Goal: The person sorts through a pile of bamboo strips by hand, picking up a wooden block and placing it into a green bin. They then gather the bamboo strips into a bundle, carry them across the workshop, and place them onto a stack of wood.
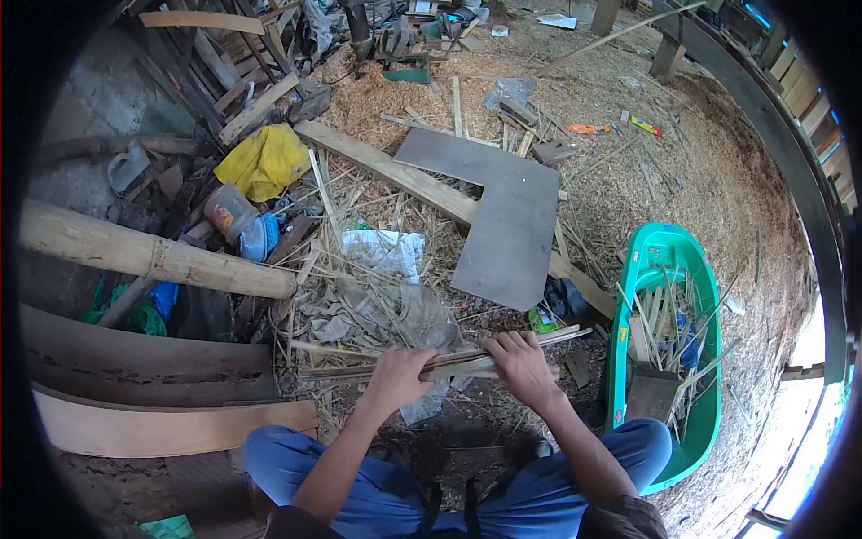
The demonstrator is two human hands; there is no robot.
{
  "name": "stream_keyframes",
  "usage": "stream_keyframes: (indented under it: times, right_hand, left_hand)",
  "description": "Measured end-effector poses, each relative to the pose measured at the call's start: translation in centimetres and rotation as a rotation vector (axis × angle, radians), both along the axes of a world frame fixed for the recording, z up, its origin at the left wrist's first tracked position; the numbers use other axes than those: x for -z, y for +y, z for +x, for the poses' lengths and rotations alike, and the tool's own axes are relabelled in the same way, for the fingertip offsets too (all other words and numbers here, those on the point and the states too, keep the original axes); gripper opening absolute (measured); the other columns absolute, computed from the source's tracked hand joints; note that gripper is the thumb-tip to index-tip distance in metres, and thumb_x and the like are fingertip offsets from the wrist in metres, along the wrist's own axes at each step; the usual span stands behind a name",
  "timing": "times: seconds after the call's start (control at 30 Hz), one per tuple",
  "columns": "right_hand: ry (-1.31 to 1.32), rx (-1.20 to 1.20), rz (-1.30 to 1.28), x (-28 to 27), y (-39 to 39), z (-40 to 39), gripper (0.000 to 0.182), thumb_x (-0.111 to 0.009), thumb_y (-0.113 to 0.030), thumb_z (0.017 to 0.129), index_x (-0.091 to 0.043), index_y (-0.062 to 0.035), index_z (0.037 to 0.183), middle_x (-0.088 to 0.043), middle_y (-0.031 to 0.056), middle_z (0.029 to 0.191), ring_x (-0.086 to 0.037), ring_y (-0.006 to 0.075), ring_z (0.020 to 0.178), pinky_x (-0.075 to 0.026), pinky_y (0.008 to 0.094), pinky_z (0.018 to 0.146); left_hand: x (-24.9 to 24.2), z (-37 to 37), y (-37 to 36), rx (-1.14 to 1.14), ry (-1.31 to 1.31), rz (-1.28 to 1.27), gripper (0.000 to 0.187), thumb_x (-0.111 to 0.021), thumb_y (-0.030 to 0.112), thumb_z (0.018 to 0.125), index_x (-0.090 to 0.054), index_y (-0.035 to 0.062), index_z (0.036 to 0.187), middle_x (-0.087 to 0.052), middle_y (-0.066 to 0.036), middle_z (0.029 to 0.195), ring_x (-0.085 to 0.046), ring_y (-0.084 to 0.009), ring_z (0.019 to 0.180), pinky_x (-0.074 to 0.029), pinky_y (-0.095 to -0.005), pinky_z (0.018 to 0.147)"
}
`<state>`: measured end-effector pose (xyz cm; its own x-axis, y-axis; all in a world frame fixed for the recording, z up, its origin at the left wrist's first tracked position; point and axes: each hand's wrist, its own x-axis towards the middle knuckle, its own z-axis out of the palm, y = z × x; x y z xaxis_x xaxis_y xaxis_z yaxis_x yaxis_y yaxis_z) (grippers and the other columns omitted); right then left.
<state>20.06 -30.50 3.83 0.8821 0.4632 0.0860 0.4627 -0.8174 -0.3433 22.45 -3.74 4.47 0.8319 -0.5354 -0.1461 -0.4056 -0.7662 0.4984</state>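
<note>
A bundle of thin wood strips (458, 366) lies crosswise in front of my knees, held up in both hands. My left hand (400, 377) grips it left of the middle, with fingers wrapped over the strips. Toward the bundle's right end, my right hand (521, 366) closes round it. The strips' ends stick out past each hand, some of them spread apart on the left. Below and beyond the bundle lies a crumpled grey cloth (386, 310) with loose slivers on it.
A green plastic tub (620, 359) holding wood scraps stands at the right. Ahead lie a dark L-shaped board (512, 207) and a long plank (404, 175). At the left are a thick bamboo pole (153, 256), a yellow cloth (265, 162) and curved boards (180, 429). Shavings cover the ground.
</note>
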Motion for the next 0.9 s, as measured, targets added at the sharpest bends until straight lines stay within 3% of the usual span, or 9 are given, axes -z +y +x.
stream_keyframes:
  times: [0.2,0.3,0.43,0.53,0.63,0.9]
  right_hand:
    - [0.273,-0.084,0.131,2.6,0.8,1.8,0.064,-0.075,-0.042,0.086,-0.057,-0.0079,0.136,-0.065,0.0125,0.115,-0.061,0.0303,0.114,-0.044,0.0450,0.100]
    - [0.106,-0.098,-0.032,2.6,1.3,1.9,0.068,-0.074,-0.044,0.086,-0.055,-0.0081,0.140,-0.066,0.0127,0.118,-0.061,0.0303,0.116,-0.042,0.0471,0.104]
    - [0.063,-0.074,0.009,1.5,3.4,1.9,0.065,-0.072,-0.038,0.087,-0.054,-0.0093,0.142,-0.065,0.0130,0.124,-0.060,0.0304,0.119,-0.040,0.0493,0.109]
    - [-0.057,-0.008,-0.118,1.0,4.2,1.8,0.055,-0.067,-0.020,0.087,-0.056,-0.0113,0.140,-0.062,0.0114,0.128,-0.057,0.0290,0.124,-0.037,0.0525,0.112]
    - [-0.222,0.086,-0.074,-0.4,4.1,2.1,0.053,-0.068,-0.017,0.084,-0.058,-0.0121,0.136,-0.064,0.0085,0.121,-0.057,0.0286,0.124,-0.036,0.0546,0.113]
    - [-0.063,0.113,-0.035,-0.1,3.3,1.7,0.041,-0.070,-0.017,0.081,-0.064,-0.0125,0.121,-0.065,0.0070,0.107,-0.062,0.0262,0.109,-0.041,0.0520,0.103]
  left_hand:
    - [0.9,0.5,1.8,0.027,-0.050,0.091,0.042,-0.081,0.013,0.074,-0.067,0.0117,0.113,-0.072,-0.012,0.086,-0.070,-0.0332,0.087,-0.052,-0.0455,0.082]
    - [2.0,1.0,2.9,0.035,-0.094,0.110,0.043,-0.080,0.013,0.073,-0.066,0.0149,0.114,-0.072,-0.006,0.094,-0.070,-0.0263,0.092,-0.049,-0.0408,0.085]
    - [1.3,1.6,2.3,0.017,-0.146,0.142,0.044,-0.080,0.014,0.073,-0.066,0.0155,0.114,-0.071,-0.005,0.093,-0.069,-0.0262,0.093,-0.049,-0.0412,0.085]
    - [0.9,1.3,1.4,0.006,-0.167,0.071,0.043,-0.079,0.011,0.071,-0.066,0.0137,0.113,-0.070,-0.004,0.095,-0.069,-0.0282,0.090,-0.052,-0.0430,0.082]
    - [0.6,1.1,0.4,-0.036,-0.239,0.017,0.044,-0.078,0.012,0.071,-0.066,0.0141,0.113,-0.069,-0.004,0.092,-0.069,-0.0266,0.086,-0.052,-0.0424,0.077]
    - [0.8,1.0,-1.1,-0.031,-0.236,0.045,0.045,-0.079,0.012,0.070,-0.067,0.0160,0.113,-0.069,-0.002,0.088,-0.069,-0.0247,0.079,-0.052,-0.0408,0.070]
